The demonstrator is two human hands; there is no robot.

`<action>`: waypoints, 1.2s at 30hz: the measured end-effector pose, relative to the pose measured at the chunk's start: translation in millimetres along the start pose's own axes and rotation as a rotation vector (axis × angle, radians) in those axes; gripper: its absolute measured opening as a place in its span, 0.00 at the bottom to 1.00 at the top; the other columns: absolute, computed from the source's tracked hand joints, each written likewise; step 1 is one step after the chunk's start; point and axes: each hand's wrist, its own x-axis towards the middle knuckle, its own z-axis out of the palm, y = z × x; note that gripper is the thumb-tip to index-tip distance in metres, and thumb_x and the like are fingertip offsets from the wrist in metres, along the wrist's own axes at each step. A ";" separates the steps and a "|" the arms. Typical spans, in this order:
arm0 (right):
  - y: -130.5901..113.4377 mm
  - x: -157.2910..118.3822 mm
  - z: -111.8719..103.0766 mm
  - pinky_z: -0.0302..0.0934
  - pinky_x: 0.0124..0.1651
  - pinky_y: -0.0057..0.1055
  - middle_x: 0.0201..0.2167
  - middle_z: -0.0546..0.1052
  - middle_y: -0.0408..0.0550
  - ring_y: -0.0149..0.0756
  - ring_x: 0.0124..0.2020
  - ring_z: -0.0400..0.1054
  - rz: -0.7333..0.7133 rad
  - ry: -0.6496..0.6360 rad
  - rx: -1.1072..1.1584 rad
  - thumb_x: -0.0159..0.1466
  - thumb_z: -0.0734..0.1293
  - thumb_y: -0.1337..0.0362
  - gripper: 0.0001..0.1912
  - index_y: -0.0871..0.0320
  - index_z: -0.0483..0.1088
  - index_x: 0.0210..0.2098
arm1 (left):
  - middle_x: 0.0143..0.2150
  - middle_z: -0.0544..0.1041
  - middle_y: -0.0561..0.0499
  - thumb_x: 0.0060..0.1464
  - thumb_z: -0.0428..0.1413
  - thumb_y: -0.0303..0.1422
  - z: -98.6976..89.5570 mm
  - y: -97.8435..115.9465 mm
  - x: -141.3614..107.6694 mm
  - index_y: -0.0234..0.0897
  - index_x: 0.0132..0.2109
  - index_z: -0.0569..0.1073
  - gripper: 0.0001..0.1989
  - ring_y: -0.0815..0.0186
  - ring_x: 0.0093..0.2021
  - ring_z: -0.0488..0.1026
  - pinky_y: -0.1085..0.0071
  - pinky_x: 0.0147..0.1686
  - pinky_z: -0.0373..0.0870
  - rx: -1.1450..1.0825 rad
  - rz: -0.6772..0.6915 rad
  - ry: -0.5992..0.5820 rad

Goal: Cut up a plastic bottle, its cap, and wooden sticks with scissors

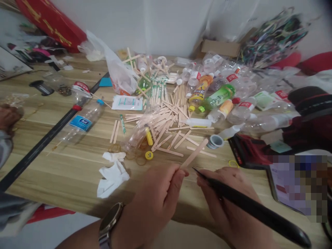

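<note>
My left hand [155, 193], with a watch [111, 219] on its wrist, is closed on a flat wooden craft stick [195, 152]. The stick points up and to the right over the table's near edge. In my right hand [233, 204] is a long black pen-like tool [255, 209]. Its thin dark tip is close to the stick's lower end, and I cannot tell whether they touch. Beyond my hands lies a heap of loose craft sticks [166, 121]. Crumpled white tissue [112, 176] lies left of my left hand.
Plastic bottles [220, 95] crowd the back right. A red and black power tool [249, 152] and a phone [287, 186] lie right. A dark bar [44, 145] crosses the left side near a bottle [81, 121]. Another person's hand [9, 117] is at far left.
</note>
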 end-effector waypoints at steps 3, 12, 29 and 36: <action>-0.2 -1.3 3.8 0.57 0.41 0.32 0.25 0.74 0.40 0.29 0.26 0.69 -0.039 0.021 -0.059 0.73 0.60 0.69 0.04 0.59 0.65 0.45 | 0.32 0.78 0.50 0.70 0.42 0.36 -0.2 1.0 -1.2 0.38 0.35 0.74 0.20 0.64 0.33 0.73 0.68 0.35 0.66 0.116 0.089 0.046; -4.8 5.5 5.4 0.55 0.41 0.36 0.26 0.78 0.42 0.31 0.26 0.72 -0.092 0.041 -0.235 0.76 0.51 0.70 0.12 0.60 0.64 0.46 | 0.26 0.78 0.51 0.69 0.43 0.29 0.6 -1.9 0.7 0.37 0.34 0.72 0.17 0.62 0.28 0.74 0.66 0.31 0.66 0.437 0.311 0.120; 8.8 -5.8 24.5 0.59 0.23 0.27 0.21 0.74 0.45 0.33 0.22 0.68 0.423 -0.232 0.449 0.70 0.60 0.57 0.19 0.55 0.68 0.25 | 0.26 0.77 0.53 0.68 0.44 0.27 -0.3 -47.9 9.9 0.35 0.53 0.71 0.14 0.63 0.28 0.75 0.68 0.31 0.65 0.532 0.162 0.383; 44.8 -26.2 54.9 0.69 0.34 0.32 0.34 0.81 0.49 0.40 0.34 0.77 0.308 -0.494 0.267 0.66 0.65 0.65 0.05 0.57 0.73 0.39 | 0.27 0.75 0.51 0.67 0.44 0.32 12.9 -51.7 -8.2 0.37 0.47 0.73 0.14 0.64 0.30 0.71 0.68 0.32 0.65 0.172 -0.078 0.099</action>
